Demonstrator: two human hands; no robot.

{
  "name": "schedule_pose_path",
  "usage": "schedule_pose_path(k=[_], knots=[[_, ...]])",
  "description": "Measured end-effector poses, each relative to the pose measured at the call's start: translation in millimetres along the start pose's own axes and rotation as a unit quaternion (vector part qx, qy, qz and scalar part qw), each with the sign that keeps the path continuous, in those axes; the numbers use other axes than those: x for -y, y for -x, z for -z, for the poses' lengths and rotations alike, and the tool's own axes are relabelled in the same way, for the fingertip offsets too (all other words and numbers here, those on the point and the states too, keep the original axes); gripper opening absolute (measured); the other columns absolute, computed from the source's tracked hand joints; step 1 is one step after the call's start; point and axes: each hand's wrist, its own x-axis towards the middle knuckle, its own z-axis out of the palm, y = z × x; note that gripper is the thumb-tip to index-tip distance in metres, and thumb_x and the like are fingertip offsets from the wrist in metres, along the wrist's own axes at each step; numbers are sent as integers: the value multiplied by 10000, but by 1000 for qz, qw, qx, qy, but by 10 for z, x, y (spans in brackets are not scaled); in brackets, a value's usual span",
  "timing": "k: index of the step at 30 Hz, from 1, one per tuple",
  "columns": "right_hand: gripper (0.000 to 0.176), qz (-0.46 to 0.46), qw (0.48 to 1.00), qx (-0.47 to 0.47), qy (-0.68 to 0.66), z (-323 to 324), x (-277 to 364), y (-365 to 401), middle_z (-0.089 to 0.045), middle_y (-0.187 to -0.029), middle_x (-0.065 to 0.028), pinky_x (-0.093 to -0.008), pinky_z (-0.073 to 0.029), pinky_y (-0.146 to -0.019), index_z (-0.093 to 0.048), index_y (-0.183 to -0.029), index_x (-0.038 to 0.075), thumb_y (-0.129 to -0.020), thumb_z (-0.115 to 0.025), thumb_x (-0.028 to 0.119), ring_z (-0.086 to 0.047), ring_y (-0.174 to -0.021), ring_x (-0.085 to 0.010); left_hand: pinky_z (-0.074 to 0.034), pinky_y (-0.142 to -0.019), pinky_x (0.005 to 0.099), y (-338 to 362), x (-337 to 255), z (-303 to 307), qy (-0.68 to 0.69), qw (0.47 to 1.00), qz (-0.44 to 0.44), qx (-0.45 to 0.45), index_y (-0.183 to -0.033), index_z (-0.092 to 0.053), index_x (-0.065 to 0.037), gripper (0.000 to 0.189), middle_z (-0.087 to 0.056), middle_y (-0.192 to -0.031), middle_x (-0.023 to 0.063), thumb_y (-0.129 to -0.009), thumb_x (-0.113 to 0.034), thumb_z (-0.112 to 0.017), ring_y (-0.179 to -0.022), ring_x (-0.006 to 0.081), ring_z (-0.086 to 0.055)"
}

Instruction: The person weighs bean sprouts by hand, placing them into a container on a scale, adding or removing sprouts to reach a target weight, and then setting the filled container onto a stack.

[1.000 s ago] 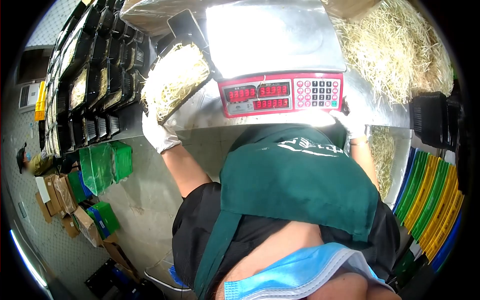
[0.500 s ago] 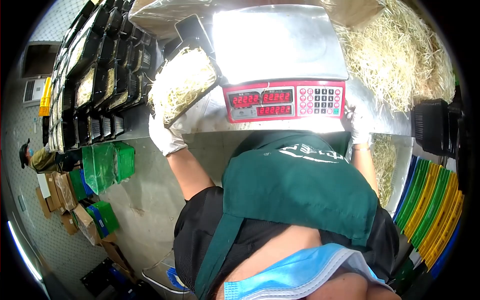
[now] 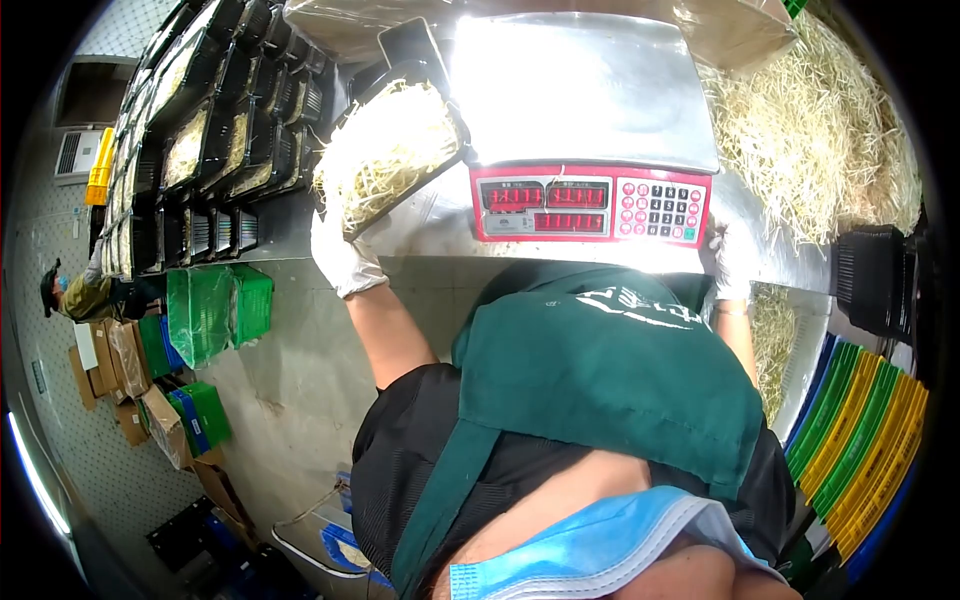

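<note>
My left hand (image 3: 343, 258), in a white glove, grips the near end of a black plastic tray (image 3: 405, 197) heaped with pale bean sprouts (image 3: 385, 150). The tray sits tilted at an angle left of a scale (image 3: 590, 205) with a red front, lit digits and a shiny metal plate. Behind it stands another black tray (image 3: 412, 42), partly covered. My right hand (image 3: 733, 262), also gloved, rests by the scale's right front corner at the table edge. Its fingers look loosely extended with nothing visible in them, though glare blurs them.
Stacked black trays of sprouts (image 3: 190, 145) rise at the left. A large sprout pile (image 3: 815, 130) covers the right side, beside nested black trays (image 3: 870, 270). Coloured crates (image 3: 860, 430) stand lower right. Green crates (image 3: 205, 310) and a person (image 3: 85, 295) are at far left.
The whole view has shifted slightly, moving the scale and tray rightward in the picture. My left hand keeps its grip on the tray; my right hand stays beside the scale.
</note>
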Motion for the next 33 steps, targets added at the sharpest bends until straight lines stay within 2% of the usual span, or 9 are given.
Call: schedule_pose_path(k=[2, 3, 5, 8, 11, 20, 22, 24, 33], knots=[[273, 14, 999, -12, 39, -2, -6, 10, -560, -697, -19, -198, -378, -506, -582, -884, 27, -946, -461, 263, -510, -567, -68, -532, -515, 354, -31, 21, 53, -20, 999, 12, 23, -1139, -537, 60, 378, -630, -973, 176, -843, -173, -571, -728, 269, -648], [273, 12, 999, -13, 38, -4, -7, 14, -560, -697, -19, -198, -378, -506, -582, -884, 27, -946, -461, 263, -510, -567, -68, -532, -515, 354, -36, 31, 52, -22, 999, 12, 24, -1139, -537, 60, 378, -630, -973, 176, -843, -173, -571, -728, 269, -648], [298, 10, 999, -21, 37, -4, -7, 15, -567, -698, -22, -198, -383, -511, -591, -893, 26, -950, -468, 292, -513, -572, -70, -510, -472, 328, -39, 47, 39, -3, 1000, -5, 14, -1049, -565, 71, 333, -645, -877, 187, -848, -195, -582, -605, 270, -628], [225, 13, 997, -25, 70, -8, 20, 22, -588, -721, -44, -215, -415, -535, -599, -947, 5, -912, -505, 207, -520, -575, -84, -501, -464, 321, -106, 111, 93, 1, 1000, -10, 7, -1049, -565, 68, 334, -645, -882, 188, -848, -198, -584, -600, 268, -624], [210, 13, 997, -19, 72, -22, 115, 23, -578, -680, -33, -215, -413, -535, -608, -924, 8, -909, -503, 189, -517, -574, -80, -484, -446, 313, -45, 71, 78, -7, 1000, -7, 22, -1050, -565, 67, 330, -643, -888, 192, -849, -193, -583, -593, 263, -616], [243, 30, 996, -27, 80, -66, 173, 27, -567, -645, -25, -224, -407, -535, -630, -940, 10, -910, -485, 202, -506, -567, -84, -450, -440, 296, -158, 107, 144, 47, 999, -11, 14, -1021, -569, 74, 292, -635, -872, 196, -850, -163, -572, -581, 255, -600], [253, 31, 994, -16, 101, -53, 240, 22, -563, -637, -23, -228, -406, -536, -630, -942, 12, -911, -482, 214, -506, -565, -85, -446, -441, 299, -95, 84, 96, 43, 999, -17, -7, -1016, -573, 76, 281, -637, -866, 194, -848, -150, -572, -584, 253, -599], [263, 34, 992, -6, 120, -37, 222, 19, -560, -628, -20, -231, -405, -536, -631, -945, 14, -913, -478, 225, -505, -563, -87, -455, -444, 310, -29, 13, 57, 6, 1000, -6, 22, -1013, -579, 72, 271, -640, -866, 187, -845, -140, -574, -585, 252, -600], [238, -21, 999, -24, 12, -24, 32, 1, -571, -663, -33, -224, -411, -531, -606, -917, 17, -919, -490, 225, -512, -569, -81, -509, -489, 348, 35, -34, -62, -15, 1000, 0, 2, -1055, -571, 62, 321, -645, -913, 184, -844, -180, -585, -642, 272, -631]])
